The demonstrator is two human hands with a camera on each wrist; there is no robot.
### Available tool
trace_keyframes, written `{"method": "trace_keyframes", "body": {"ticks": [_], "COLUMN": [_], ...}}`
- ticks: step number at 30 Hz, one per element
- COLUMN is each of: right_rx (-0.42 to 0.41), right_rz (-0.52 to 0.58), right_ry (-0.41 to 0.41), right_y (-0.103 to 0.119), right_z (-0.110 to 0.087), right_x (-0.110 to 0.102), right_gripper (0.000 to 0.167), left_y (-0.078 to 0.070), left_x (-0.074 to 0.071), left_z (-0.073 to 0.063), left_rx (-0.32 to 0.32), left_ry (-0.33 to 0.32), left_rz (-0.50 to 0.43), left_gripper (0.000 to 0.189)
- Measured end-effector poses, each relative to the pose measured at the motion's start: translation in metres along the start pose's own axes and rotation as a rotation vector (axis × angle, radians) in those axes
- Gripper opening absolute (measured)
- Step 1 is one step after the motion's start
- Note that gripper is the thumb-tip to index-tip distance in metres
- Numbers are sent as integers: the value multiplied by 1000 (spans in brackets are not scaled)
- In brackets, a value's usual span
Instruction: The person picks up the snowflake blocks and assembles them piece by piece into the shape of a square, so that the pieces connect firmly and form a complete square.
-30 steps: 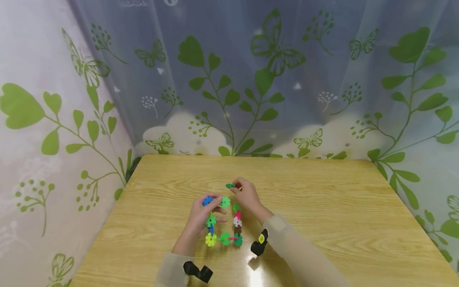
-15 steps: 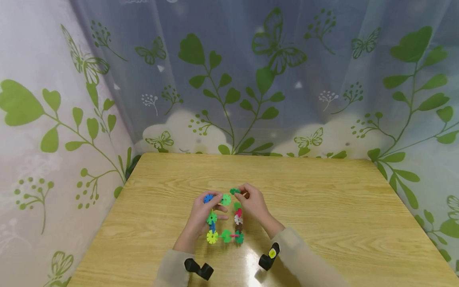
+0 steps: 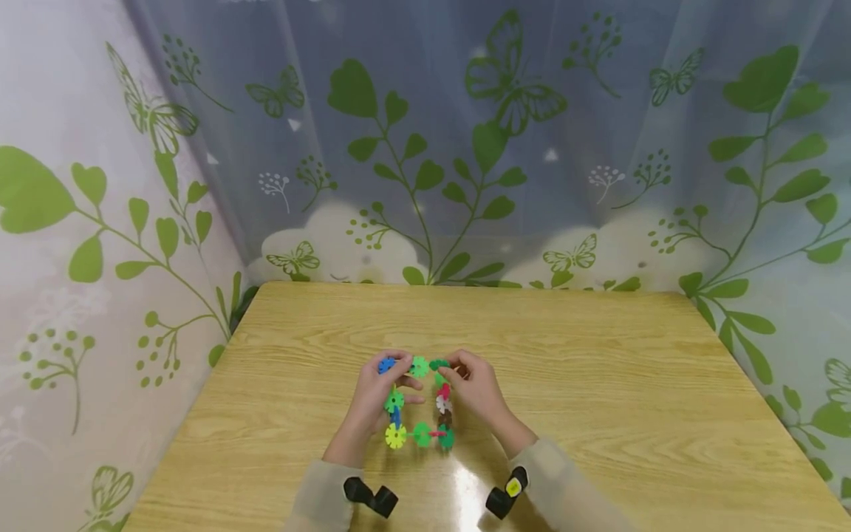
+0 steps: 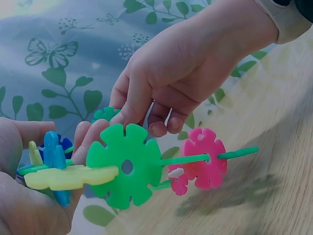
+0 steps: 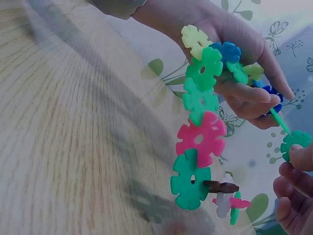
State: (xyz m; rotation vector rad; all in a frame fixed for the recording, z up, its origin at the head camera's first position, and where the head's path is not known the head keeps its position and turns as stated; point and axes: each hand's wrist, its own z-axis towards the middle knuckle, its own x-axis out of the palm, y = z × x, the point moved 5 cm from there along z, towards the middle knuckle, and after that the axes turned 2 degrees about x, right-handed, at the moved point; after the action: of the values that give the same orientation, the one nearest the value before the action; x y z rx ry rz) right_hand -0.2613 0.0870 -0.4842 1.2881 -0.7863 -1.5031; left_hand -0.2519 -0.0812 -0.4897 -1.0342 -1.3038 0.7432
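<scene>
My left hand [image 3: 372, 391] grips a chain of notched plastic snowflake discs at its far left corner, thumb by the blue disc [image 3: 387, 366]. The chain forms an almost square frame, with a light green disc [image 3: 419, 366] along its far side and a yellow disc [image 3: 395, 436] at the near left corner. At the far right corner my right hand [image 3: 475, 384] pinches a dark green disc [image 5: 295, 145] between thumb and fingers. Its edge meets or nearly meets an edge-on green disc [image 5: 279, 120]; whether they are joined I cannot tell. Pink discs [image 5: 201, 139] lie along the frame.
The wooden table [image 3: 585, 355] extends below and around the hands. A patterned curtain [image 3: 425, 148] hangs behind its far edge and on both sides. Black wrist cameras [image 3: 370, 497] are strapped at both sleeves.
My right hand has brought the dark green disc nearer to me and slightly right, down to the frame's far right corner. My left hand has kept its grip and barely moved.
</scene>
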Motion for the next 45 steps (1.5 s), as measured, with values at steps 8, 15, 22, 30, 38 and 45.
{"method": "trace_keyframes", "body": {"ticks": [8,15,22,30,38,45], "right_rx": [-115,-298,-558,-302,19,319], "right_rz": [-37,-60,-184,-158,32,291], "right_ry": [-24,-93,-161,-55,-28,84], "right_y": [3,8,19,9,-23,-46], "right_z": [-4,-6,-8,-4,-9,-17], "right_x": [-1,-3,-2,-7,-18,-7], "right_gripper": [2,9,14,18,31,44], "left_y": [3,5,6,5,0,-3], "left_x": [5,11,13,12,8,9], "left_z": [1,2,3,3,3,3], "left_rx": [-4,-5,-13,-17,7,10], "left_ry": [27,68,85,39,-13,-18], "left_rz": [8,48,78,20,-13,-45], "left_gripper": [38,36,38,42,43,41]}}
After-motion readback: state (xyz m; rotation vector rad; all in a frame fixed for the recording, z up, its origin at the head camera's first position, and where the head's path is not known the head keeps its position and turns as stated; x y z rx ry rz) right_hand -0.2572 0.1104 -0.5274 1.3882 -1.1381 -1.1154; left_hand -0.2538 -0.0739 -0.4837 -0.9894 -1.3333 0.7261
